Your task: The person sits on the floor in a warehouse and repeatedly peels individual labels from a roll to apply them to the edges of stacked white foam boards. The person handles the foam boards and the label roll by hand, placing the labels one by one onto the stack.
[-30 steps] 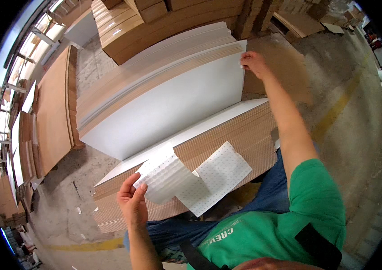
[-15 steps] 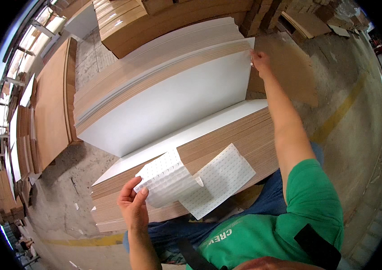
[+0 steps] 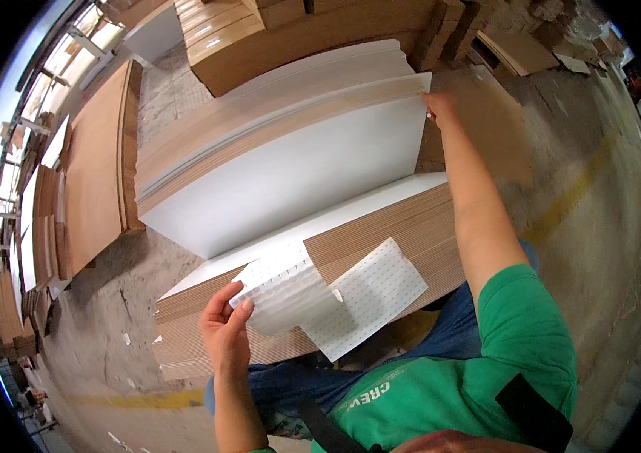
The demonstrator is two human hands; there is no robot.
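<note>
Still pinching curled white sheet (image 3: 282,296) in left hand (image 3: 226,331), out to its right, still touching white board (image 3: 298,170) with right hand (image 3: 442,109), cannot tell if gripping

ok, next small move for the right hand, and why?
Probably press the right hand against the right edge of the front white panel: it's at the upper corner, with a small white piece showing there, while the left hand holds the dotted sheet below.
</note>
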